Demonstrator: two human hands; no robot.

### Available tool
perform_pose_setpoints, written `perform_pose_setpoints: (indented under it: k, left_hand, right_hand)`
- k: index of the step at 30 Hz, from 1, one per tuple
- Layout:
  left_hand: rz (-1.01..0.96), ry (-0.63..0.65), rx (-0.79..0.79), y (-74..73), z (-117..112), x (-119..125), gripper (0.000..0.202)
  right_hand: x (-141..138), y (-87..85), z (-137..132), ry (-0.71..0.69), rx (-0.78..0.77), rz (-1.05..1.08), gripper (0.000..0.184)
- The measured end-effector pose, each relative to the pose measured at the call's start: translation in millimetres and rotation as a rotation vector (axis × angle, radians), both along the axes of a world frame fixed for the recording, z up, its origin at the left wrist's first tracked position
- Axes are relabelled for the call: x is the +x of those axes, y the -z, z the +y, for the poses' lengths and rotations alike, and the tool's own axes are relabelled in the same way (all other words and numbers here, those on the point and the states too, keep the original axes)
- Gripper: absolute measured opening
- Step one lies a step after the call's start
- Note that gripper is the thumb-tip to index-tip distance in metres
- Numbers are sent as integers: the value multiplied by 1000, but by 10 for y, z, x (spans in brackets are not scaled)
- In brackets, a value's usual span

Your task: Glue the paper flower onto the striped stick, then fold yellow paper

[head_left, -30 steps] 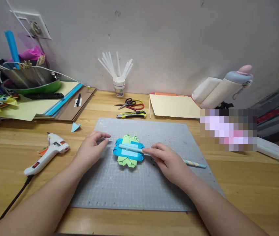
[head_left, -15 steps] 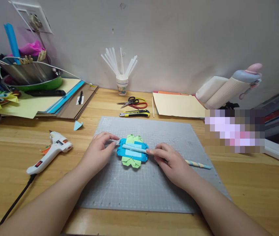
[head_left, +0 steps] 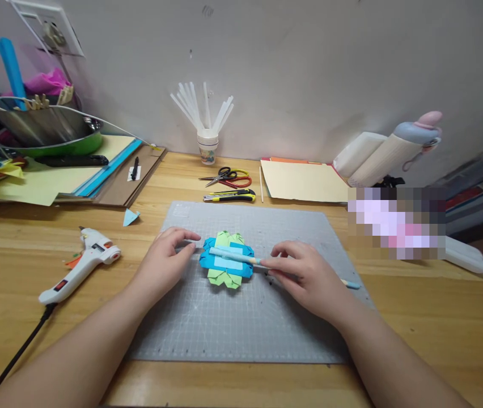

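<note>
A folded paper flower (head_left: 225,262) in blue and green lies on a grey cutting mat (head_left: 245,317). A thin rolled paper stick (head_left: 235,257) lies across the flower and runs right to a pale blue tip past my wrist. My right hand (head_left: 305,277) pinches this stick just right of the flower, fingers closed on it. My left hand (head_left: 167,263) rests on the mat at the flower's left edge, its curled fingertips touching the flower's edge; whether they hold anything is hidden.
A white glue gun (head_left: 82,263) with a black cord lies left of the mat. Scissors (head_left: 227,177) and a yellow utility knife (head_left: 228,197) lie behind it, near a cup of white sticks (head_left: 206,148). Paper stacks (head_left: 305,181) and a metal bowl (head_left: 46,133) stand at the back.
My right hand has slid slightly right along the stick, covering more of it. The left hand stays at the flower's left edge. The view shifted a little.
</note>
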State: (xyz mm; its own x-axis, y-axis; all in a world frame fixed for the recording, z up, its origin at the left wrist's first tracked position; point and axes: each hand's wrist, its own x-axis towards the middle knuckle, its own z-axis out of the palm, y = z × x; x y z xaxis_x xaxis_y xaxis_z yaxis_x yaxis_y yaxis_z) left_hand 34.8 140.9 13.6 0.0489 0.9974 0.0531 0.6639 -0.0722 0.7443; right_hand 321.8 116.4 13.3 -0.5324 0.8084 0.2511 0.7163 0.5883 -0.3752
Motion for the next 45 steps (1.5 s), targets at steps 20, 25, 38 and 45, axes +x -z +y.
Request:
perform_pose_setpoints:
  k: [20,25,38,45]
  left_hand:
    - [-60,-32,-16,12,13,-5,27]
    - [-131,-69,-14,7,2,1,21]
    - [-502,-402,29,-85,-41,-29,25]
    - [-609,-231,-8,-112,-71,184,22]
  right_hand:
    - [-30,85,22,40,-215,115,24]
    - [-37,78,35,163,-275,29,15]
    - [26,-250,-161,123,-1011,937,19]
    - [-268,-147,-295,0,-1425,1301,15]
